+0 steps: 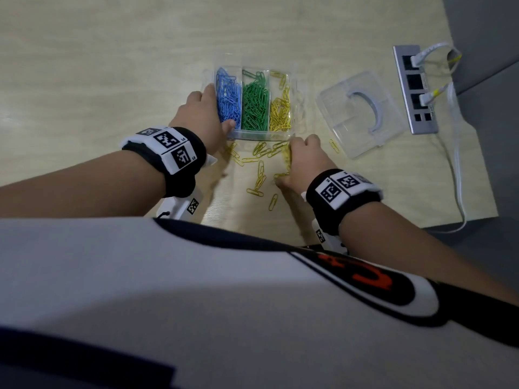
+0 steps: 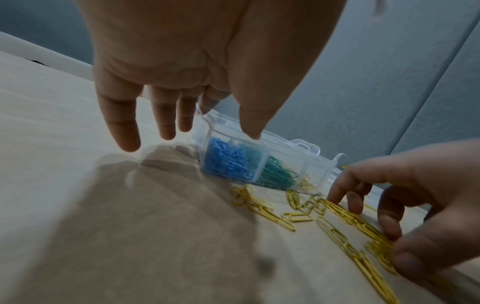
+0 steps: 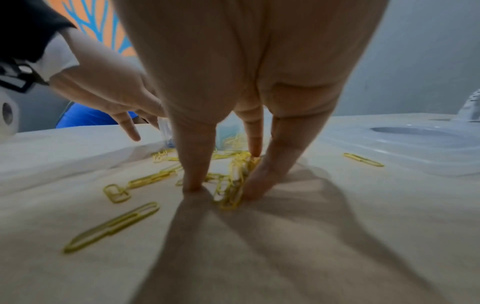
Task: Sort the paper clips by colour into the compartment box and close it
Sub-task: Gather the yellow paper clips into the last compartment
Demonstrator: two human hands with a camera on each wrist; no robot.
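Note:
The clear compartment box [image 1: 262, 135] stands open on the table, with blue clips [image 1: 229, 101] in its left cell, green clips [image 1: 254, 106] in the middle and yellow clips [image 1: 280, 112] in the right. My left hand [image 1: 206, 115] lies against its left wall with fairly straight fingers. In the left wrist view the thumb [image 2: 253, 125] touches the box rim [image 2: 275, 144]. Loose yellow clips [image 1: 259, 171] are scattered in front of the box. My right hand [image 3: 223, 189] pinches a bunch of them [image 3: 235, 181] against the tabletop between thumb and fingers.
The clear lid [image 1: 362, 113] with a grey handle lies flat to the right of the box, one yellow clip [image 1: 334, 146] beside it. A grey socket strip [image 1: 415, 88] with white cables [image 1: 456, 164] sits near the table's right edge.

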